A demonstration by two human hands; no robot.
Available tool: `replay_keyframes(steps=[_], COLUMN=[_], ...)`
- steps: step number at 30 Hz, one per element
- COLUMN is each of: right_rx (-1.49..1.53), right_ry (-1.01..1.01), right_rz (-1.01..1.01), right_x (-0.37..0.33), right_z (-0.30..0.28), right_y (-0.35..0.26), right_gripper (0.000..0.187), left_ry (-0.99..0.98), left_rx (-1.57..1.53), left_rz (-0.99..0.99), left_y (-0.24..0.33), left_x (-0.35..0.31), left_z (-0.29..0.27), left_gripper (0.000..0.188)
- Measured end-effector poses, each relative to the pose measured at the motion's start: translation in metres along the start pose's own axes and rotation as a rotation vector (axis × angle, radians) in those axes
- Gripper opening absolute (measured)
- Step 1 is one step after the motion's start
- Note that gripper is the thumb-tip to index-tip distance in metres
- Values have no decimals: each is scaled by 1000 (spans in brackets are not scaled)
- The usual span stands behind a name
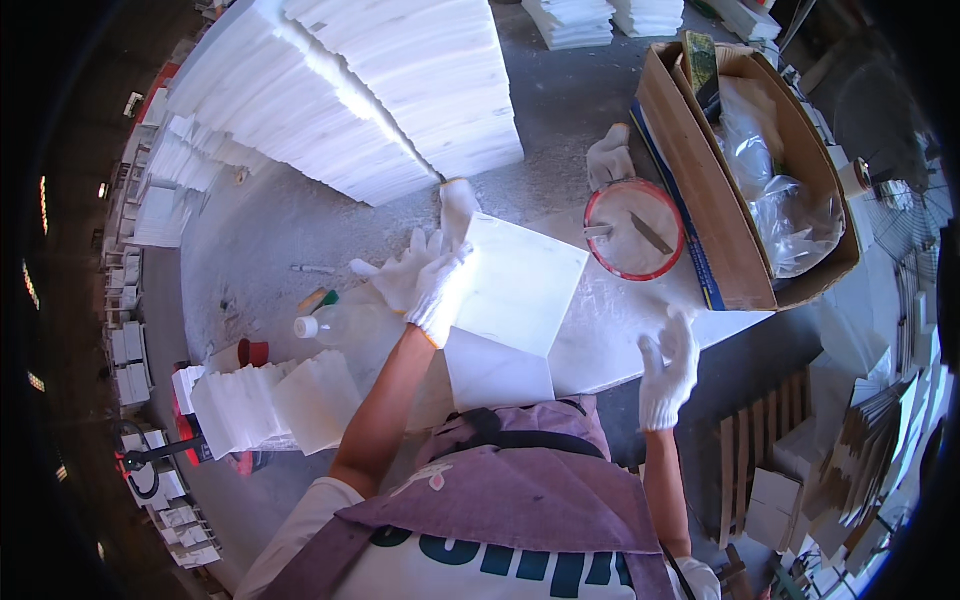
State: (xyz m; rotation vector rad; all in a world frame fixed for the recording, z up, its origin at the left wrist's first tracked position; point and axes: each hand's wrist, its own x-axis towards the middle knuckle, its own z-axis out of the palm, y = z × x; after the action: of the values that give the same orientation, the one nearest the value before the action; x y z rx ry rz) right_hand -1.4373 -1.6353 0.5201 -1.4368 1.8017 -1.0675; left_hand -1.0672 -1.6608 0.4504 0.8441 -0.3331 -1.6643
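My left hand [442, 298], in a white knitted glove, grips the left edge of a square white stone tile [525, 278]. Part of its fingers is hidden at the tile's edge. Beneath that tile, another white tile [500, 368] shows toward my apron. My right hand [671, 368], gloved too, is held off to the right of the tiles, fingers apart and nothing in it. Loose white gloves lie beside my left hand: one glove [398, 270] to its left, another glove [459, 208] beyond it. A round red-rimmed tub [622, 262] with a flat blade [652, 233] sits right of the tile.
Tall stacks of white tiles [430, 90] stand at the far left of the table. A cardboard box [700, 190] with clear plastic bags is at the right. Nearer left are a clear bottle [335, 325] and a row of tiles [240, 405]. A wooden pallet [752, 445] stands at lower right.
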Motion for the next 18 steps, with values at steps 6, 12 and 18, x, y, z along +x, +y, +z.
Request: replay_keyframes(steps=[6, 12, 18], right_rx=[-354, -593, -500], right_ry=[-196, -418, -448], right_rz=[-434, -527, -513], right_x=[86, 124, 131], right_z=[74, 108, 117], right_y=[-40, -43, -30], right_gripper=[45, 40, 20], left_ry=[372, 290, 333], left_rx=[238, 258, 509], left_rz=[-57, -71, -73], left_y=[12, 16, 26], left_x=[-17, -14, -11], left_z=[70, 65, 97], left_gripper=[23, 23, 23])
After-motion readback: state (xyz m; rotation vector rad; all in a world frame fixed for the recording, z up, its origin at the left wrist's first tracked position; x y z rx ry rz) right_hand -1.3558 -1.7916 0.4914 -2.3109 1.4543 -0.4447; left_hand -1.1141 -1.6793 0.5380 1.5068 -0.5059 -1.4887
